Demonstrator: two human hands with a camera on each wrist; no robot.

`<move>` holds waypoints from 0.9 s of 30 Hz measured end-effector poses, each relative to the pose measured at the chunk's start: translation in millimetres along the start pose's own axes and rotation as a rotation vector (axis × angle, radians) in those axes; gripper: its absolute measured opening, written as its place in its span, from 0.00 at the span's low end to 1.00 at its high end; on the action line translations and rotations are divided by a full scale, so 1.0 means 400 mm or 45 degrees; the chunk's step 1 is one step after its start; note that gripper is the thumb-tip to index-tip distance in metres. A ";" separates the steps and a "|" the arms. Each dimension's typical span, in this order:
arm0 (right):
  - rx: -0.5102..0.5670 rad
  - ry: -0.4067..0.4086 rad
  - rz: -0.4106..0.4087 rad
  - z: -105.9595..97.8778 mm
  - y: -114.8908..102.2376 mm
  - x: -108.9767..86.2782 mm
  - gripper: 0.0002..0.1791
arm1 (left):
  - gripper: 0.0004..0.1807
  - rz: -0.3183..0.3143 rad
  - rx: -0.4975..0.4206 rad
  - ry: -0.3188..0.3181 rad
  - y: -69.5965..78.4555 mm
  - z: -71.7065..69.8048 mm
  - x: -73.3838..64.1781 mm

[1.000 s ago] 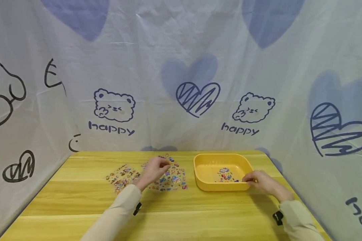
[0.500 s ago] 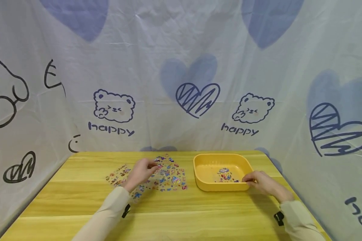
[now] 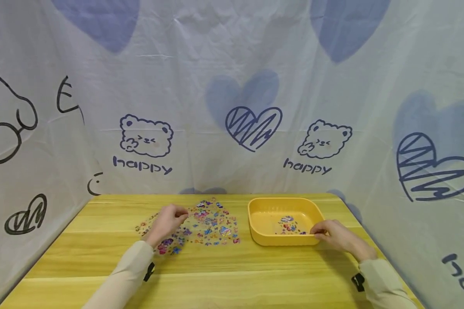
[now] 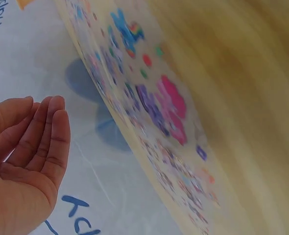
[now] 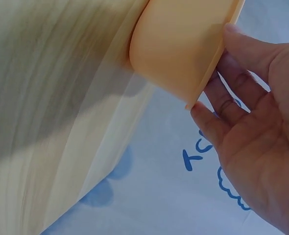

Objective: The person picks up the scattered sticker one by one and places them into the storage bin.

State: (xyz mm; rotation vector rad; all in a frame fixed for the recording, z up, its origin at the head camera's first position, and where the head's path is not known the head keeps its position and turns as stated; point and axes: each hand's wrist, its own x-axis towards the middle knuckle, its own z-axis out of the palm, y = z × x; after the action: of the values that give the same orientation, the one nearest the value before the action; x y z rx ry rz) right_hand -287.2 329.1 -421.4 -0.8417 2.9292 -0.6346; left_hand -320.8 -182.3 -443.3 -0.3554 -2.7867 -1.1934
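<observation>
My right hand (image 3: 338, 235) pinches the rim of a yellow plastic tray (image 3: 290, 240) at its near right corner. In the right wrist view, the thumb lies on one side of the rim and the fingers on the other. Inside the tray lies a small group of colourful stickers (image 3: 288, 224). Above the sticker sheets on the table hovers my left hand (image 3: 166, 223). Its fingers are loosely bent with nothing between them in the left wrist view. Clear sheets of cartoon stickers (image 3: 212, 227) lie left of the tray, partly hidden by the left hand and forearm.
A yellow wood-grain table (image 3: 232, 279) bears everything. White cloth with blue hearts and bear drawings (image 3: 147, 135) hangs behind it and along both sides. Each wrist wears a black strap.
My left hand has moved left across the sticker sheets, uncovering more of those in the middle and at the front. The right hand and the tray stay in place.
</observation>
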 end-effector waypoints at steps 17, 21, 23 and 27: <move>0.032 0.056 0.031 0.006 0.005 -0.006 0.09 | 0.11 -0.128 0.195 0.022 -0.092 -0.080 -0.018; 0.039 0.055 0.036 0.006 0.004 -0.005 0.10 | 0.10 -0.178 0.228 0.026 -0.110 -0.098 -0.020; 0.044 0.051 0.049 0.007 0.004 -0.004 0.10 | 0.10 -0.203 0.258 0.019 -0.118 -0.108 -0.021; 0.053 0.044 0.069 0.008 0.007 -0.002 0.10 | 0.09 -0.216 0.364 0.040 -0.131 -0.128 -0.029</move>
State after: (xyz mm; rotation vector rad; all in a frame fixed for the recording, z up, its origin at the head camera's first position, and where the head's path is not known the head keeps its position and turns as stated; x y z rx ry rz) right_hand -287.4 330.4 -425.3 -0.7519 2.9469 -0.7107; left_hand -323.1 -256.3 -446.7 -0.0770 -2.9503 -0.7992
